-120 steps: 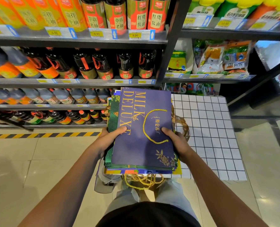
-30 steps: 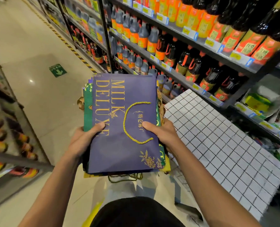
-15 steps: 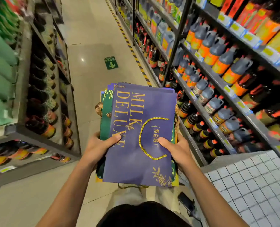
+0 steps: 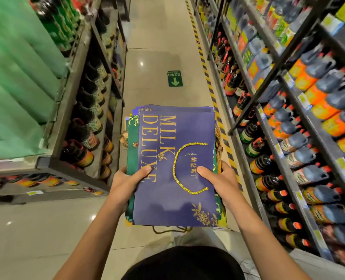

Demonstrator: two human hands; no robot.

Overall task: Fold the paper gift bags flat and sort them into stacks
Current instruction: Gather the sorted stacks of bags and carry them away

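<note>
Aisle floor [image 4: 163, 43] ran straight ahead between 2 rows of shelving. Half a second before, the white tiled worktop showed at lower right; now it was out of view, so the person had turned away from it to face down the aisle.

Right shelves [image 4: 288, 110] held bottles with orange labels and grey caps. Left shelves [image 4: 90, 110] held dark bottles, with blurred green packs above. A green arrow sign [image 4: 175, 78] lay on the floor.

Stack of bags [image 4: 173, 203] was carried flat at waist height over the floor, unchanged in the grip. Top one, the purple bag [image 4: 163, 199], lay face up, its gold cord handle [image 4: 179, 178] looped across the front. Green bags [image 4: 131, 150] showed at the left edge beneath.

Left hand [image 4: 127, 178] clamped the stack's left edge, thumb on top, fingers curled under. Right hand [image 4: 221, 178] gripped the right edge likewise.

Judgement: folding looked done for this batch; it was being carried off, probably to wherever the stacks were kept.
</note>
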